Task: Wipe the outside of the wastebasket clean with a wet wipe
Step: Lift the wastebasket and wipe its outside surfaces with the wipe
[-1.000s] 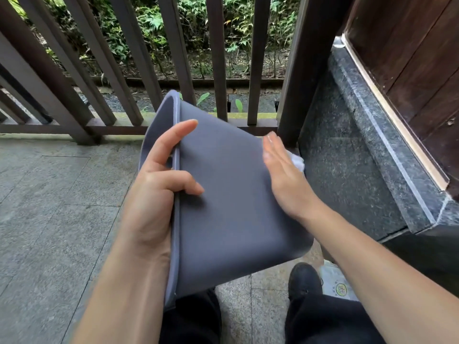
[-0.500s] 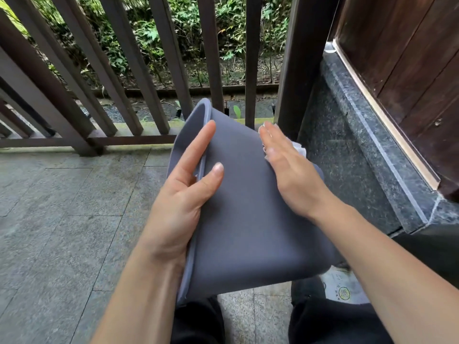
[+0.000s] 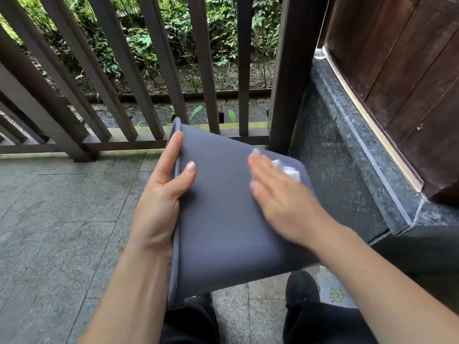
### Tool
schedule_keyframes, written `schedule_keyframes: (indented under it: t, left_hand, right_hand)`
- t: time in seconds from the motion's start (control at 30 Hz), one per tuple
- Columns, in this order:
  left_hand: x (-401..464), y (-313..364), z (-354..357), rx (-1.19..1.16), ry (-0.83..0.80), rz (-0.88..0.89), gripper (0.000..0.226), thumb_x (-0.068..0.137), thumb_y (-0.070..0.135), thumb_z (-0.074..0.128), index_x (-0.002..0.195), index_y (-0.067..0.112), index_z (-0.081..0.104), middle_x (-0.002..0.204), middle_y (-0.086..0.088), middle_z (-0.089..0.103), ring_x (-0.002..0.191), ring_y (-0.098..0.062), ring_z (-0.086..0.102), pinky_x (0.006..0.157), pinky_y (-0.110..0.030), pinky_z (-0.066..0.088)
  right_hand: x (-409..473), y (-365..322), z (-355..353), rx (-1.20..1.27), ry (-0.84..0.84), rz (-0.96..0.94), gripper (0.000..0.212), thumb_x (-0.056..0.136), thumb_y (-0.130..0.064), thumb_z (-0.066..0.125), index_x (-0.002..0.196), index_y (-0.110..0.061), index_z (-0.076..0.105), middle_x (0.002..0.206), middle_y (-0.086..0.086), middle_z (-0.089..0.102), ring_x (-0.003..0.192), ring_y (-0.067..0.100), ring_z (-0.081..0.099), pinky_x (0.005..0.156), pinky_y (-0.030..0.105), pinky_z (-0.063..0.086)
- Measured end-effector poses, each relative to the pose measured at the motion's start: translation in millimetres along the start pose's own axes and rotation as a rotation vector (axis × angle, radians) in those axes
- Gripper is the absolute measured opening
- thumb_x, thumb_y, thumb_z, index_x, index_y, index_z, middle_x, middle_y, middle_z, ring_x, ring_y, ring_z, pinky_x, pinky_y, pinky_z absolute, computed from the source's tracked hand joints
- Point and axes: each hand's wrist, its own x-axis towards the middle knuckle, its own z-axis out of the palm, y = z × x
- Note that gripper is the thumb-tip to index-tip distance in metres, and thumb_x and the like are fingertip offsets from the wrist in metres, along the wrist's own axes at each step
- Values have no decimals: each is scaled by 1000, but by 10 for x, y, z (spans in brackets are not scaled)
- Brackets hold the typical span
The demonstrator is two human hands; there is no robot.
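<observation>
A grey wastebasket (image 3: 223,219) lies on its side in the air above my knees, its rim to the left and its base to the right. My left hand (image 3: 161,194) grips the rim, thumb on the outer wall and fingers over the edge. My right hand (image 3: 280,194) lies flat on the outer wall near the base, blurred by motion. It presses a white wet wipe (image 3: 288,168) against the wall; only a crumpled edge of the wipe shows past the fingers.
A dark wooden railing (image 3: 139,78) stands just beyond the basket, with plants behind it. A dark stone ledge (image 3: 360,155) and wooden panel (image 3: 409,70) rise at the right. Grey stone floor tiles (image 3: 62,232) spread to the left. A white packet (image 3: 335,291) lies by my right shoe.
My right hand has slid with the wipe toward the basket's base and now looks blurred. My left hand keeps hold of the rim. The basket sits a little lower in view.
</observation>
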Motion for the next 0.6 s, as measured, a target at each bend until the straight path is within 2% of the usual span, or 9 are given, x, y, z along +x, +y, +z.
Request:
schedule_keyframes:
  t: [0.1,0.17,0.27,0.33,0.4,0.47,0.53,0.6]
  left_hand:
    - [54,-23,36,21,59,7,71,99,-1,54,157,36,37,120,19,75,107,-4,73,81,-22,60]
    - [32,-27,86,37,45,-3,78,98,-6,53,160,34,30,136,10,69,115,-9,71,86,-21,59]
    - [-80,-65,173,80,-69,2,86,93,-9,57,159,40,31,141,-1,67,123,-21,68,100,-32,55]
    - [-160,-110,209,114,-165,3,89,93,-9,60,157,46,33,137,-2,71,120,-24,70,95,-36,59]
    - [-214,-123,215,122,-240,-12,89,91,-3,63,155,52,34,132,1,73,118,-25,71,90,-35,61]
    - [-219,-116,206,126,-284,-16,88,90,0,62,152,57,36,135,6,71,120,-23,70,90,-34,61]
    - [-210,-118,205,132,-297,-23,88,90,-1,61,151,57,37,141,9,67,124,-21,68,93,-34,60]
    - [-216,-129,216,129,-317,-30,88,90,-3,59,153,54,36,142,11,66,126,-20,67,95,-35,59]
  right_hand:
    - [-195,-421,185,4,-9,-236,60,101,-40,35,157,-19,27,166,-7,17,152,1,8,122,17,2]
    - [-190,-524,221,39,22,-273,57,102,-30,38,157,-18,28,166,-6,19,152,1,9,123,19,7]
    - [63,-403,110,103,130,-125,52,105,-15,41,156,-12,30,165,-1,21,152,6,14,124,25,9]
    - [269,-279,-29,318,169,63,48,106,-12,41,153,-12,35,163,-1,28,150,4,20,123,22,11]
    - [372,-201,-103,540,164,174,43,106,-17,41,150,-16,43,159,-5,37,146,2,29,123,23,16]
    - [392,-168,-112,692,151,205,37,106,-23,42,139,-22,57,146,-11,53,137,1,43,119,25,25]
    - [386,-189,-109,752,154,189,30,106,-26,41,122,-29,66,125,-20,61,122,-3,51,111,20,32]
    - [395,-208,-103,739,171,155,37,106,-24,40,136,-24,61,139,-18,56,131,-6,46,111,13,31]
